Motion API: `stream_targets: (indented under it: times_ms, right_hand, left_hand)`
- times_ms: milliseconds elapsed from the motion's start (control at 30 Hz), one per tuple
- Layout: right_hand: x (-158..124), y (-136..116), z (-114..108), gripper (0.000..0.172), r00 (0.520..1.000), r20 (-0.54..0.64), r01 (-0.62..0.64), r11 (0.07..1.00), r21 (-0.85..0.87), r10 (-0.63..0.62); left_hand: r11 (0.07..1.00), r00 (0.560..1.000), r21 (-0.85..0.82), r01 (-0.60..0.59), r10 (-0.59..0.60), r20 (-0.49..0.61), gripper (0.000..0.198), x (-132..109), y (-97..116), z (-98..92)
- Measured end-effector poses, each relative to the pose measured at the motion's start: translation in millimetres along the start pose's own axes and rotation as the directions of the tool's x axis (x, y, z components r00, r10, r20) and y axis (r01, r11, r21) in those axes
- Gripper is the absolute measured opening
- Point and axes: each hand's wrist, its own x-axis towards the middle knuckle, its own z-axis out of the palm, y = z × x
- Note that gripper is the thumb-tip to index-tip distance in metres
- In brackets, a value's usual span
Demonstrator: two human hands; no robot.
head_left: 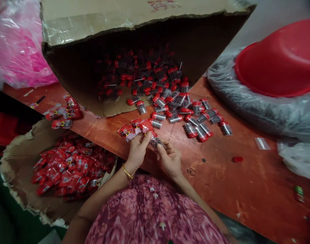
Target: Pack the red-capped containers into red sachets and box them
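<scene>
My left hand (137, 151) pinches a red printed packet (146, 126) between thumb and fingers, over the table edge. Just past it, more red printed packets (126, 133) lie on the table. My right hand (169, 158) has its fingers closed on a small clear container with dark contents (156, 141), held against the lower end of the packet. Whether the container is partly inside the packet I cannot tell. Beyond my hands, many similar clear containers with red caps (179, 99) spill out of a cardboard box (114, 110) lying on its side.
Below the table at left, a torn-edged carton (16, 176) holds a heap of filled red packets (68, 166). Several filled packets (66, 113) lie at the table's left. A red tub (279, 61) rests on a plastic-wrapped bundle (236, 108) at right. A loose red cap (237, 159) lies nearby.
</scene>
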Motion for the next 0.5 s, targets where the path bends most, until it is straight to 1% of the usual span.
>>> stream_targets:
  times_ms: [100,167,300,400,467,500]
  right_hand:
    - [2,-1,1,0.022,1.000,-0.014,0.012,1.000,0.003,-0.012]
    - [4,-2,2,0.022,0.999,-0.028,0.022,1.000,-0.011,-0.022]
    - [2,1,2,0.022,0.998,-0.038,0.046,0.998,-0.045,-0.048]
    - [-1,7,0,0.020,0.999,-0.021,0.048,0.996,-0.071,-0.049]
    - [-2,9,0,0.018,0.998,-0.020,0.062,0.995,-0.081,-0.064]
    - [-2,10,1,0.017,0.995,-0.027,0.088,0.992,-0.089,-0.091]
  left_hand:
    - [1.000,1.000,0.011,0.024,-0.024,-0.011,0.030,-1,-5,0.3]
    - [0.999,0.999,-0.005,0.038,-0.038,-0.013,0.028,-2,-4,1.9]
    - [0.986,0.994,-0.122,0.109,-0.110,0.001,0.027,2,7,5.0]
    - [0.965,0.986,-0.209,0.162,-0.168,-0.011,0.031,5,9,6.7]
    - [0.968,0.985,-0.193,0.162,-0.172,-0.034,0.033,4,5,8.3]
    - [0.974,0.985,-0.166,0.155,-0.164,-0.045,0.032,2,1,9.2]
